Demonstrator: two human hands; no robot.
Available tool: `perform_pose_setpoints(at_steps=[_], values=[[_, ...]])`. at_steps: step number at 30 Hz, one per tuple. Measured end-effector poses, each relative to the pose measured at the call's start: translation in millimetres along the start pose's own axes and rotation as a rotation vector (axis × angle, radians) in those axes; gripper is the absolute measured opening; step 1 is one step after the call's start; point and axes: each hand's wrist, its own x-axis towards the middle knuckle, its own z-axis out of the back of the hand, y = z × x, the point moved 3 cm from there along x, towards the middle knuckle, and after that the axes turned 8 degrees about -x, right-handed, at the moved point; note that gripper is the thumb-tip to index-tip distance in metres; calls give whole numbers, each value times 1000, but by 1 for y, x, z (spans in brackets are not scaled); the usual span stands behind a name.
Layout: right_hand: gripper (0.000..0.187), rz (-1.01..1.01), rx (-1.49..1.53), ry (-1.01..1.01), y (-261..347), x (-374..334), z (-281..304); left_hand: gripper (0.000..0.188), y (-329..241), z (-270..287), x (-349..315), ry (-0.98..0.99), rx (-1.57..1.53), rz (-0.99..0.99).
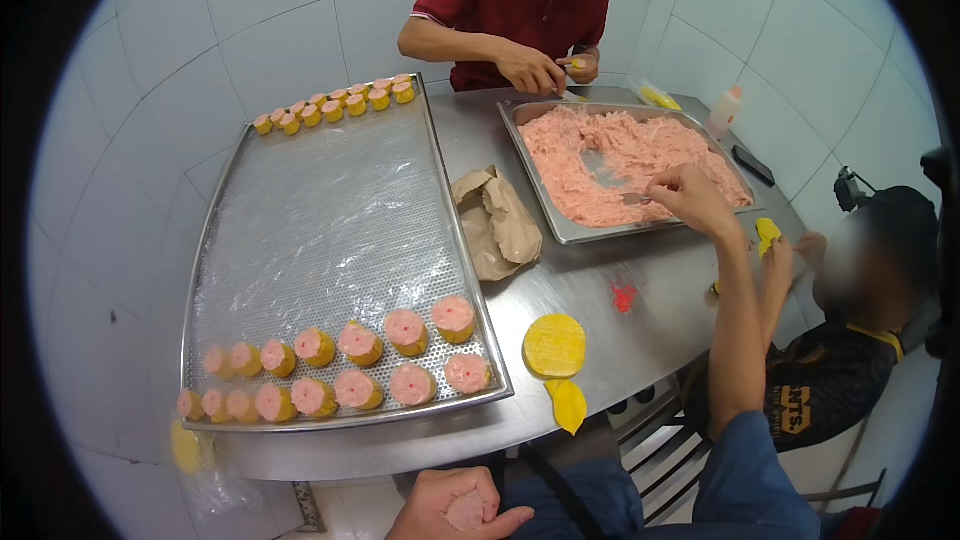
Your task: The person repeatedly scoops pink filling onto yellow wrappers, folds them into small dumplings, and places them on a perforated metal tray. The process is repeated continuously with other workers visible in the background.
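My left hand [450,502] is at the lower edge, fingers curled around a dumpling [466,511]; its pale pink filling shows, and any wrapper is hidden. My right hand [690,198] reaches over the near side of a steel pan [580,234] and grips a small metal spatula [634,199]. The blade touches the pink minced filling [690,148]. A stack of round yellow wrappers [554,345] lies on the table nearest my left hand, with loose wrappers [568,406] overlapping its near edge. Left of it, a perforated tray [330,190] holds yellow-wrapped dumplings [358,342] in rows along its near and far ends.
Crumpled brown paper [497,225] sits between tray and pan. Red bits [623,297] lie on the steel table [660,340]. Across, a person in red [500,0] works with a wrapper; at right, another in black [830,370] holds a yellow wrapper [767,235]. A bottle [726,110] stands behind the pan.
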Motion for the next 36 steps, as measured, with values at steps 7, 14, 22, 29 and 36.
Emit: perform_pose_setpoints(at_steps=[7, 14, 22, 29, 36], values=[[30, 19, 139, -35, -5, -1, -14, 34, -1, -6, 4, 7, -15, 23], [28, 36, 147, 2, -12, -3, -12, 34, -3, -12, 7, -9, -33, 36], [23, 121, 231, -37, 7, -19, -12, 33, -2, -12, 10, -4, -9, 71], [24, 229, 225, -77, 18, -24, -18, 32, 2, -18, 13, 27, -10, 31], [23, 225, 357, -7, 37, -29, -14, 33, -1, -15, 7, 99, 95, 18]])
